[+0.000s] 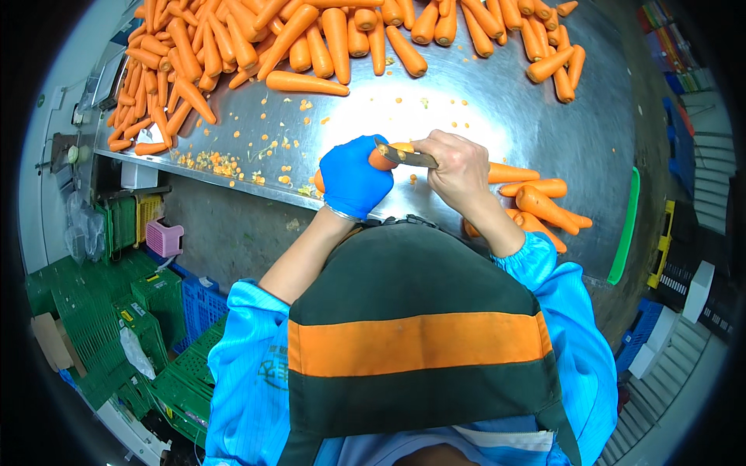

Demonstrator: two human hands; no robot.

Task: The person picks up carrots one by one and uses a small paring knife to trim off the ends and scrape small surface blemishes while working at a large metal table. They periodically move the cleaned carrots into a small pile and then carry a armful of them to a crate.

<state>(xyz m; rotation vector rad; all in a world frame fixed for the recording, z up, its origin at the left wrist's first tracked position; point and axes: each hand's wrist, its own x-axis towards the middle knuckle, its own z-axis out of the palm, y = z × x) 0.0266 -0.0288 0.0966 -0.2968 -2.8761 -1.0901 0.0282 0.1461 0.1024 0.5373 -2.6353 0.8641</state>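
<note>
My left hand (pixel 356 177), in a blue glove, is closed around a carrot (pixel 381 159) whose thick end points right. In my bare right hand (pixel 460 169) is a knife (pixel 415 158), its blade lying against that end of the carrot. Behind the blade is another orange piece (pixel 402 147), partly covered, so I cannot tell whether it is loose. Both hands are over the near edge of a stainless steel table (pixel 571 134). Several carrots (pixel 545 207) lie to the right of my right forearm, some partly hidden by it.
A large heap of carrots (pixel 233 41) covers the far left of the table, with a smaller group (pixel 553 52) at the far right. Cut ends and scraps (pixel 215 163) litter the surface. Green crates (pixel 157 303) stand on the floor at left. A green strip (pixel 625 227) lines the right edge.
</note>
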